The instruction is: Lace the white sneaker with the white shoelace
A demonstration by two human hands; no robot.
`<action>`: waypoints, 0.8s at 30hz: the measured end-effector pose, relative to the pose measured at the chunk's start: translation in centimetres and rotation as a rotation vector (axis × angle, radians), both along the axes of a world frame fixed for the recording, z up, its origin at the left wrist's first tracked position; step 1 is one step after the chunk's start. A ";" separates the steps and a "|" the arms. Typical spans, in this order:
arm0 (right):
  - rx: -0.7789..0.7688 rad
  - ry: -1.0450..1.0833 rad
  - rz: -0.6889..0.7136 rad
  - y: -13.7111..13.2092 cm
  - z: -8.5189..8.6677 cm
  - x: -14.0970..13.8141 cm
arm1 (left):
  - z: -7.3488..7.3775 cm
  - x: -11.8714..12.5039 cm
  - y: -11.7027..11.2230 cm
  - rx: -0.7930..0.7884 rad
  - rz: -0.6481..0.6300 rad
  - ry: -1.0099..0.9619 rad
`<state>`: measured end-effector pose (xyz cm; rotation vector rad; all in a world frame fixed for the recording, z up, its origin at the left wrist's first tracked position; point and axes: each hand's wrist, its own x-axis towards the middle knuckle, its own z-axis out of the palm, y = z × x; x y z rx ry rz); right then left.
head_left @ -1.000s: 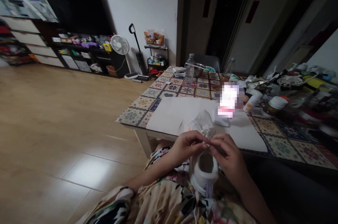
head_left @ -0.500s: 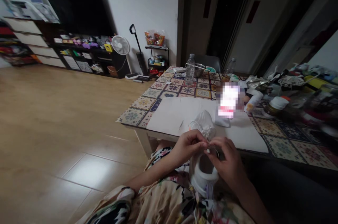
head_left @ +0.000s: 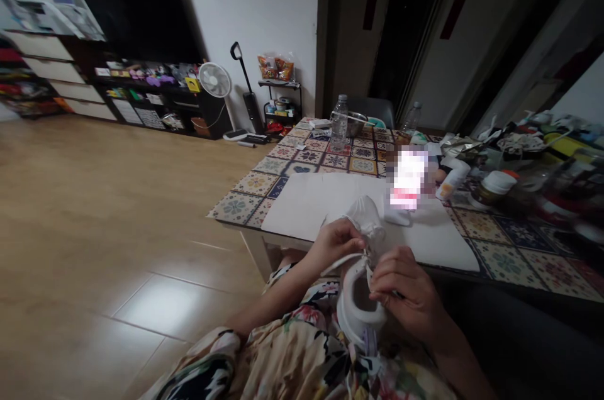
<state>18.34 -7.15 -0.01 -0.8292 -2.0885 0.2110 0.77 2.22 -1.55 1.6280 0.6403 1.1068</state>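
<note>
I judge the white sneaker [head_left: 352, 315] light and flexible — take it by the firmer collar; it is held just off the table [head_left: 236, 208] edge. Left hand [head_left: 336, 244] fingers pinch the lace [head_left: 364, 256]; right hand [head_left: 401, 287] fingers curl close by — contact I cannot tell.

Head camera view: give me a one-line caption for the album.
The left hand and right hand work at the lace of a white sneaker over a floral-print lap.
</note>
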 end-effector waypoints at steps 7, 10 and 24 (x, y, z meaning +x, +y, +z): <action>-0.016 -0.014 -0.043 -0.1 -0.2 -0.1 | -0.5 -0.7 0.2 0.095 -0.014 0.135; -0.027 -0.016 -0.176 -0.1 -0.4 0.0 | -0.1 -1.4 -0.2 0.073 -0.031 0.157; -0.391 0.155 0.477 -3.5 2.3 0.9 | 1.3 -2.7 -2.0 0.231 -0.298 0.269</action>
